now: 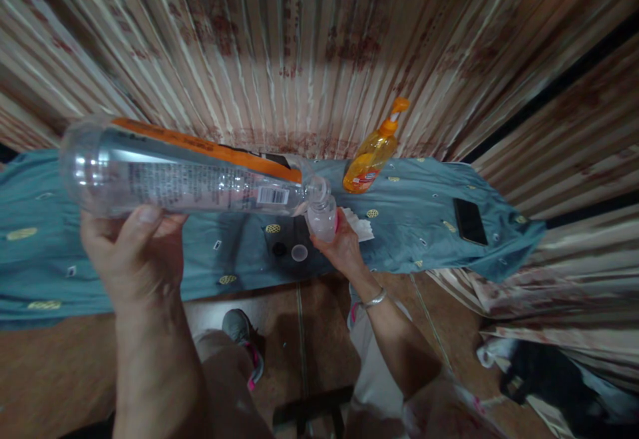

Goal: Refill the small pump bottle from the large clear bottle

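L hand (137, 253) tilts big bottle (184, 173); R hand (342, 246) grips small bottle (322, 216).

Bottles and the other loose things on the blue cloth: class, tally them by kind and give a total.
Bottles: 3 (large clear plastic bottle, small clear bottle, orange pump soap bottle)
Round clear caps: 1
Black phones: 1
White paper tissues: 1
Total: 6

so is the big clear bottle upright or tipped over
Tipped. The big clear bottle lies nearly level in the left hand, its mouth against the small bottle held by the right hand.
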A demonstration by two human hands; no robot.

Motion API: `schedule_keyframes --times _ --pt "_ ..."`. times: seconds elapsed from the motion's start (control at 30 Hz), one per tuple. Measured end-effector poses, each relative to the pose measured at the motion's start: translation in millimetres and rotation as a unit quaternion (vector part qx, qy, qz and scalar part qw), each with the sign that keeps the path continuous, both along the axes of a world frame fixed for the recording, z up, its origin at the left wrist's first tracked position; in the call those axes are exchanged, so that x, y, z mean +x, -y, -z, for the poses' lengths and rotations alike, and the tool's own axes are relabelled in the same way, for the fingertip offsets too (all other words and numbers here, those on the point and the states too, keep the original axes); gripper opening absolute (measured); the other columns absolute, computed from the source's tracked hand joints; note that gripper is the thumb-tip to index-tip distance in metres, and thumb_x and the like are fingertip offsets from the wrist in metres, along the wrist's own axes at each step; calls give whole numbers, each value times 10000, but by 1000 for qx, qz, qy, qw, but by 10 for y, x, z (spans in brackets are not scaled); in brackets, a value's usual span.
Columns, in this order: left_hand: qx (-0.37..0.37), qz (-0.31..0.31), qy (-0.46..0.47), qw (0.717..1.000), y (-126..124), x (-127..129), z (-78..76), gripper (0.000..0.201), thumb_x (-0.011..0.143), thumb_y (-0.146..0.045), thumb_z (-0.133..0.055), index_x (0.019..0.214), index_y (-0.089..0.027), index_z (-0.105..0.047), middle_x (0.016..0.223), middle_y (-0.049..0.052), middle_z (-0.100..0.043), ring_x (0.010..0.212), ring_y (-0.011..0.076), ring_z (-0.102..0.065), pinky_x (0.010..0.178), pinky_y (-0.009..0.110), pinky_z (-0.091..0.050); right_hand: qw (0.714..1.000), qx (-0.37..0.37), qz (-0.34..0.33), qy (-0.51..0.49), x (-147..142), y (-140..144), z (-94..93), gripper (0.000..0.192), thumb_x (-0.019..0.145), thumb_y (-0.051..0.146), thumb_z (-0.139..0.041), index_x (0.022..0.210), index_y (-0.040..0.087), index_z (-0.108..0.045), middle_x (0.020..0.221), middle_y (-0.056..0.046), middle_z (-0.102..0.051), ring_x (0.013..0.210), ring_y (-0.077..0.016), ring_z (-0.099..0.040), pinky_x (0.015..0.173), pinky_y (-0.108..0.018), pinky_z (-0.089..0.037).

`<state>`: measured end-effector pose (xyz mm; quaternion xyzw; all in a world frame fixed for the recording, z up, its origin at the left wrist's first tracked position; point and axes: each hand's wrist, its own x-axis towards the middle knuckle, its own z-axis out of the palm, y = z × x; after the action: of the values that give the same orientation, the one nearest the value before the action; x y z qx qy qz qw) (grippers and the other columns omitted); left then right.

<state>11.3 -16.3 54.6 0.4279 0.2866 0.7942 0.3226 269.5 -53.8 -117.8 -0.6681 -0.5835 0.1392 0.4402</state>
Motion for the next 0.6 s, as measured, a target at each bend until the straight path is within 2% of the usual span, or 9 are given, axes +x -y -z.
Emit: schedule_keyframes --times 0.17,0.4,0.6 --pt "11 13 18 1000 -4 -18 15 964 382 -342 -958 1302 -406 -680 885 10 -724 967 313 -756 740 479 -691 1000 8 -1 3 5 -1 12 877 715 363 -918 1492 209 -542 1353 -153 -761 1293 -420 -731 1069 -602 -642" --pt "6 5 10 1000 -2 -5 -2 917 378 -327 -939 1264 -398 -713 866 14 -727 960 332 -756 784 559 -692 1000 -9 0 10 -5 11 -28 874 713 315 -909 1486 143 -537 1365 -193 -764 1276 -396 -738 1076 -574 -640" --pt "32 34 28 999 -36 -33 31 912 376 -328 -964 1250 -373 -707 891 23 -717 1048 347 -750 793 539 -697 1000 6 1 15 -4 0 8 869 729 344 -905 1495 172 -534 1387 -193 -750 1296 -401 -729 1082 -600 -629"
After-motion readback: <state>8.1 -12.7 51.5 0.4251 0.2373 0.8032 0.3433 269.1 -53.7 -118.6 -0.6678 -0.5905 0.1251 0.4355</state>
